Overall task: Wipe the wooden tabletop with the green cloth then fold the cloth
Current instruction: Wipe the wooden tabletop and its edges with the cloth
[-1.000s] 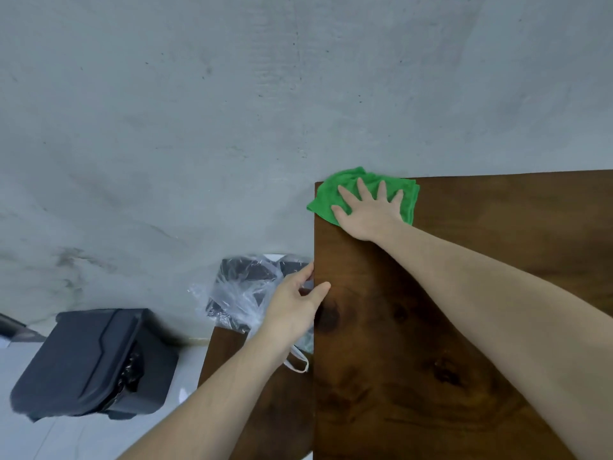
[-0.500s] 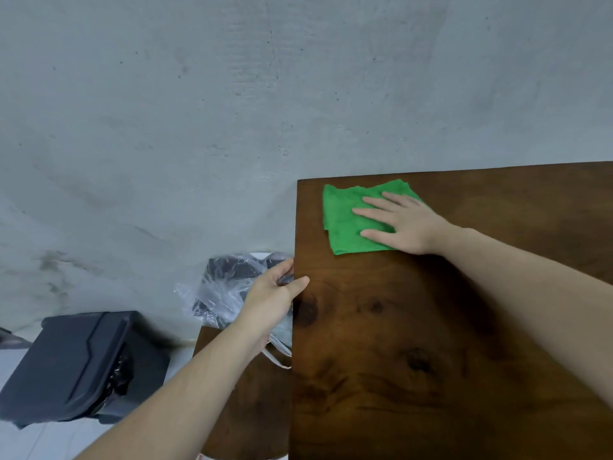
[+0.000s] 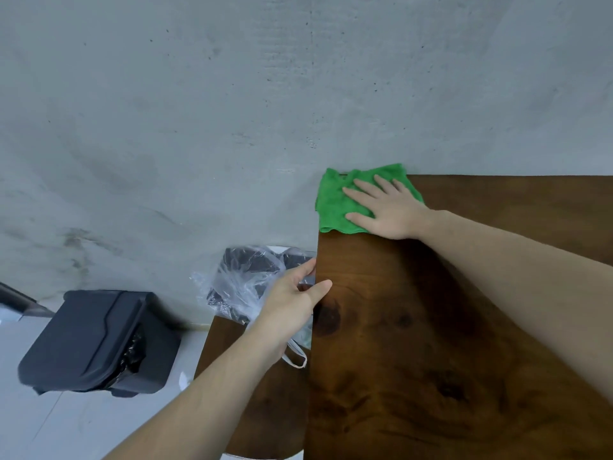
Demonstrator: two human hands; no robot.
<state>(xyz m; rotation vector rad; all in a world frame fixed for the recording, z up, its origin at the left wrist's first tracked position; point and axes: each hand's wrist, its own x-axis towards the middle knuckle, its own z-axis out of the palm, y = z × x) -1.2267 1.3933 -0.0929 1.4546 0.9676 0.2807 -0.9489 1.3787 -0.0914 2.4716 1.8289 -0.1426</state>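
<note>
Left hand [image 3: 292,293] was at left edge of wooden tabletop [image 3: 431,327]: thumb on top, fingers straight down side, nothing gripped. Likely to keep table steady. Green cloth [image 3: 335,204] sat on far left corner, a bit over both edges, soft, wrinkly, not folded neat. Right hand [image 3: 388,207] lay flat on it, fingers spread wide, pressing down, likely to rub wood.

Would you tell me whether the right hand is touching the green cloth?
Touching: the head view shows the right hand pressed flat on the green cloth.
</note>
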